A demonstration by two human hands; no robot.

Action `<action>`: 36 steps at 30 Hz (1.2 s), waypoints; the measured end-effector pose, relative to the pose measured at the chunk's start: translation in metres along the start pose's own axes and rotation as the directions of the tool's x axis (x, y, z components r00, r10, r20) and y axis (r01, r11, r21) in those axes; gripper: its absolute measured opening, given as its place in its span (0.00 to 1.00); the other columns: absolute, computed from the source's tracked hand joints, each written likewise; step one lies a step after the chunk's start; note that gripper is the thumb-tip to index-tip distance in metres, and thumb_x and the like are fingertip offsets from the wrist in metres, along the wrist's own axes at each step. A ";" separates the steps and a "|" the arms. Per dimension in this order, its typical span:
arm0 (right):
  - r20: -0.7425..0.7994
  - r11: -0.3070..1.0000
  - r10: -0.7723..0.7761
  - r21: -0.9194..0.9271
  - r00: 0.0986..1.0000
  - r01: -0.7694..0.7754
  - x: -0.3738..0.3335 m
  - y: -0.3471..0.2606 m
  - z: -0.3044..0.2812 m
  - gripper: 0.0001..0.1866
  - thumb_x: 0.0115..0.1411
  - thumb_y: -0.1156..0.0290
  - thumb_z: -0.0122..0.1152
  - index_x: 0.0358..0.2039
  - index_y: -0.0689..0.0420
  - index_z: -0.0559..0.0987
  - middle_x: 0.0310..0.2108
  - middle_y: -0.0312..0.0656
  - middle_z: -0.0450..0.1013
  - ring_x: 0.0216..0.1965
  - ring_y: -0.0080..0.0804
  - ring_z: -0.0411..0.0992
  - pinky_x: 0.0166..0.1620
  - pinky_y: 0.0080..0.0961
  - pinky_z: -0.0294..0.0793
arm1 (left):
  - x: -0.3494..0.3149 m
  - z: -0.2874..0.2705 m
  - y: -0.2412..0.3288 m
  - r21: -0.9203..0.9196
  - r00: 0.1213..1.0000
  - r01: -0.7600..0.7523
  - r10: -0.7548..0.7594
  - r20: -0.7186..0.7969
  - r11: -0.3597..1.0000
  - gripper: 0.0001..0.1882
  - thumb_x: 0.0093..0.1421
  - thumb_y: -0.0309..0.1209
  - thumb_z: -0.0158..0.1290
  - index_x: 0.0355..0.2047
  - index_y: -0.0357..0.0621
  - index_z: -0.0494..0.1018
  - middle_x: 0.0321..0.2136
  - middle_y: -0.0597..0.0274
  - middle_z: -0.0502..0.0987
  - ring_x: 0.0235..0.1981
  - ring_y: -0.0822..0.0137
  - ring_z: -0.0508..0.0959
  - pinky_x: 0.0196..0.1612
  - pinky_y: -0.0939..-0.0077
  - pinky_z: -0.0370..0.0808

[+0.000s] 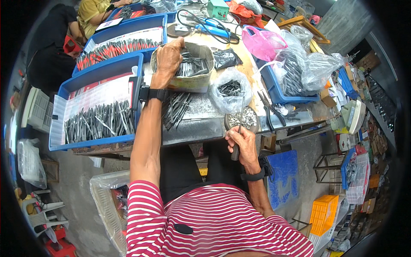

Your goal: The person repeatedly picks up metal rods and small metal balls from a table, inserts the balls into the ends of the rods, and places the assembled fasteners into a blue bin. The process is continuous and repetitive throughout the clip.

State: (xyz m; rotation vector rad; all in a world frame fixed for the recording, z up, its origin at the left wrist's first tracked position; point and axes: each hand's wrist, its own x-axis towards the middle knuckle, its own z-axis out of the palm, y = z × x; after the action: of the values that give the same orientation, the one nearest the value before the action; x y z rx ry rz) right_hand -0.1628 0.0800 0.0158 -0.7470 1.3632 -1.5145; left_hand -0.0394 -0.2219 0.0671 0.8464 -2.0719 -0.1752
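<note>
My left hand is curled over the left rim of an open, worn bin, its fingertips mostly hidden. Slim black and grey parts lie inside that bin. In my closed right hand, at the table's front edge, is a screwdriver with a dark handle; its thin shaft points away from me. Just beyond it sits a round dish of small pale pieces. A clear plastic bag of small black parts stands behind the dish. Loose dark strips lie in front of the bin.
Blue trays of slim black tools stand on the left. Pliers lie right of the dish, near a blue crate with plastic bags. A blue electric screwdriver and its cable lie at the back. Other people are at far left.
</note>
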 end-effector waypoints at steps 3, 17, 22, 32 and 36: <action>-0.002 1.000 -0.007 0.018 1.000 0.007 0.002 -0.006 0.003 0.08 0.59 0.72 0.51 0.29 0.64 0.71 0.23 0.40 0.69 0.19 0.18 0.64 0.19 0.15 0.66 | -0.009 -0.014 0.034 -0.376 0.985 0.068 -0.122 -0.121 0.924 0.08 0.54 0.17 0.41 0.29 0.39 0.69 0.24 0.61 0.75 0.27 0.71 0.74 0.29 0.78 0.68; 0.073 0.869 -0.108 0.491 0.991 0.059 0.014 -0.024 0.015 0.13 0.61 0.72 0.49 0.43 0.66 0.70 0.28 0.44 0.71 0.20 0.17 0.63 0.21 0.14 0.66 | -0.137 -0.021 0.148 -0.942 0.896 0.237 -0.321 0.307 -0.239 0.05 0.58 0.24 0.49 0.35 0.41 0.65 0.34 0.54 0.75 0.28 0.73 0.74 0.35 0.80 0.72; 0.056 0.818 -0.110 0.572 0.992 0.058 0.010 -0.017 0.012 0.10 0.60 0.72 0.51 0.38 0.64 0.72 0.25 0.42 0.70 0.19 0.17 0.63 0.21 0.14 0.66 | -0.158 -0.018 0.158 -0.938 0.894 0.264 -0.308 0.325 -0.223 0.05 0.58 0.23 0.49 0.35 0.40 0.65 0.36 0.54 0.74 0.32 0.71 0.75 0.40 0.77 0.73; 0.107 0.947 -0.144 0.304 0.984 0.105 -0.011 -0.016 -0.012 0.08 0.58 0.72 0.52 0.31 0.66 0.73 0.18 0.37 0.67 0.15 0.15 0.61 0.17 0.13 0.62 | -0.191 -0.035 0.163 -0.777 0.790 0.578 -0.066 0.609 -0.250 0.08 0.56 0.22 0.50 0.36 0.38 0.65 0.35 0.56 0.71 0.30 0.68 0.76 0.35 0.76 0.75; 0.087 0.987 -0.158 -0.004 0.984 0.159 -0.027 -0.013 -0.017 0.08 0.57 0.72 0.54 0.30 0.65 0.74 0.17 0.36 0.68 0.15 0.15 0.61 0.17 0.13 0.61 | -0.202 -0.034 0.172 -0.717 0.719 0.688 -0.028 0.694 -0.111 0.11 0.56 0.24 0.52 0.38 0.38 0.63 0.32 0.58 0.70 0.26 0.71 0.75 0.27 0.79 0.75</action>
State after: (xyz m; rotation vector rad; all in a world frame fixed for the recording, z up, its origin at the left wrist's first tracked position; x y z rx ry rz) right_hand -0.1709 0.1108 0.0289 -0.9368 1.2733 -1.5796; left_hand -0.0206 0.0415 0.0224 0.3638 -1.2724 -2.1996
